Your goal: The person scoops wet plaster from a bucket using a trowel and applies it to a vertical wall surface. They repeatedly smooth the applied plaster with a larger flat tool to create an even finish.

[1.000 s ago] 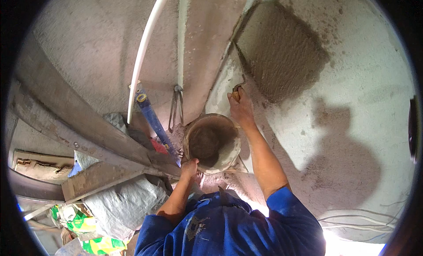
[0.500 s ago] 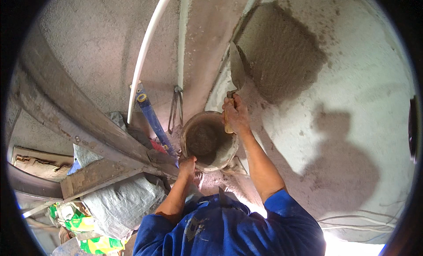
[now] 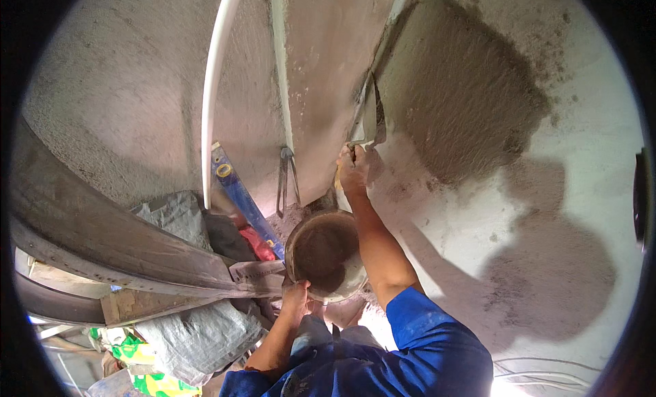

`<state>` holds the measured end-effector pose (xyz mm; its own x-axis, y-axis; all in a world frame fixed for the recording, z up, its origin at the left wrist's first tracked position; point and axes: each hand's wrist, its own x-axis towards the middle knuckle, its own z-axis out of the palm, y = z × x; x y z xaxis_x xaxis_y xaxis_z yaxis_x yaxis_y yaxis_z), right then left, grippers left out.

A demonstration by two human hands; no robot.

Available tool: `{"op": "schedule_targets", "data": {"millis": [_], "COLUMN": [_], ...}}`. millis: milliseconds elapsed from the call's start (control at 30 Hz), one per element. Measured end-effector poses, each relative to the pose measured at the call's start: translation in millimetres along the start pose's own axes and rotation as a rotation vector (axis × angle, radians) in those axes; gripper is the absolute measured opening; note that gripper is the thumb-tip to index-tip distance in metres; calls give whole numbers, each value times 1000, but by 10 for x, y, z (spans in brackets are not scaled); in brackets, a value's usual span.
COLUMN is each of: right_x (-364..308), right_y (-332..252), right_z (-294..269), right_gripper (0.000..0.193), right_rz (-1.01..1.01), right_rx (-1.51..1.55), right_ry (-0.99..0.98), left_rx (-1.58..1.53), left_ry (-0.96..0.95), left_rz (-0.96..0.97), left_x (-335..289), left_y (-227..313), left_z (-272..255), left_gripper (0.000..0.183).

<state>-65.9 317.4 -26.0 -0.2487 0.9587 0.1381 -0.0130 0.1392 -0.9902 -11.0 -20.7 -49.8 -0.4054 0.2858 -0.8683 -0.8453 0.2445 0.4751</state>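
Observation:
My right hand (image 3: 353, 169) is closed round the handle of a trowel (image 3: 367, 117). The trowel's pointed blade lies along the corner where the wall meets the column, beside a dark patch of wet mortar (image 3: 465, 89) on the pale wall. Below it, my left hand (image 3: 296, 298) grips the rim of a round bucket (image 3: 360, 277). Grey-brown mortar (image 3: 321, 257) sits inside the bucket, which is tilted so that its mouth shows. My right forearm passes over the bucket's right edge.
A blue spirit level (image 3: 242, 195) leans left of the bucket, next to a bent metal bar (image 3: 282, 185). The white pipe (image 3: 213, 89) runs up the wall. Curved metal beams (image 3: 130, 240) cross the left side, above a grey sack (image 3: 205, 339). Cables (image 3: 547, 373) lie at lower right.
My right hand has moved slightly left, bringing the trowel blade against the corner by the column. The view has shifted, so the bucket and left hand appear lower.

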Motion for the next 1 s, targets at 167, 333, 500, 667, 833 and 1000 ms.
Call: {"op": "schedule_targets", "data": {"millis": [167,333,500,667,833,1000], "right_x": [-112,97,-113,-496,-301,-673], "right_y": [2,-12,-139,-560,-296,-406], "right_z": [-144,-278,-477,-471,-685,-1090], "right_gripper": [14,12,17,22,26,28], "right_rz": [-12,-72,-51,-29,-161,46], "right_rx": [28,-126,-55,-9,-328,-131], "right_ry": [-72,-84,-8,-50,-24,109], "left_rx": [51,86,77,54,42,63], "left_ry": [-9,-95,-174,-137,-180,-173], "left_rz": [-32,-61,-19,73,110,111], "left_x": [-117,501,757,662,639,495], "left_y": [79,-379,-606,-539,-492,-420], "left_z": [57,-111,-231,-112,-51,-66], "left_gripper": [20,30,37,38,40,42]}}
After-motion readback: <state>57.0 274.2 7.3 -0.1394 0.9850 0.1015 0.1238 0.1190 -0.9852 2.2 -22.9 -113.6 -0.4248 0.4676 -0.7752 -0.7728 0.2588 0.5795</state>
